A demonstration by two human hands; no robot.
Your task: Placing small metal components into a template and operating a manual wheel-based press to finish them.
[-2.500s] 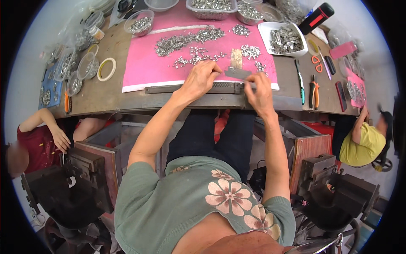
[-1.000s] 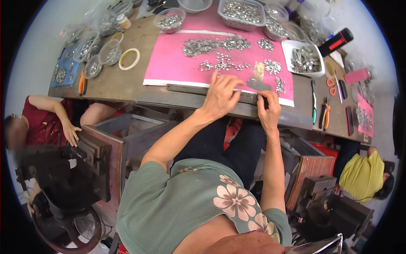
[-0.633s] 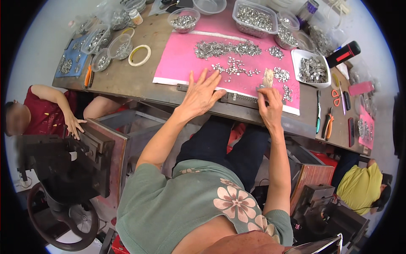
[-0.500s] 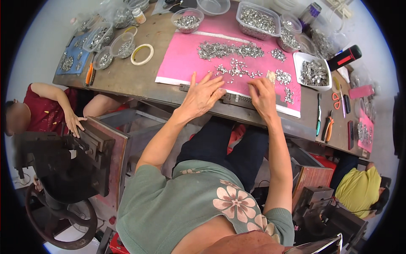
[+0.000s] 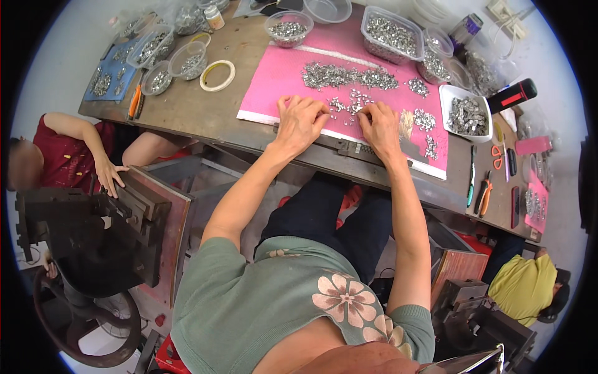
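Both my hands work over a pink mat (image 5: 268,81) on the bench. My left hand (image 5: 301,126) lies at the mat's near edge, fingers curled and thumb drawn to the index finger. To its right, my right hand (image 5: 379,128) bends its fingers down in a pinch. Anything between either hand's fingertips is too small to make out. Loose small silvery metal pieces (image 5: 358,100) lie scattered between and just beyond my fingers. Farther back stretches a longer, denser heap of metal pieces (image 5: 330,75). Smaller piles (image 5: 425,119) sit to the right of my right hand.
A white tub (image 5: 443,115) and clear plastic tubs (image 5: 363,47) of metal pieces stand around the mat. At right lie pliers (image 5: 483,193) and orange scissors (image 5: 496,157); at left, a tape roll (image 5: 218,76). Co-workers sit at both sides, with a hand press (image 5: 93,243) at left.
My left hand's spread fingers have curled in, with the thumb against the index finger. My right hand has shifted slightly left to the scattered pieces. The whole view has shifted a little.
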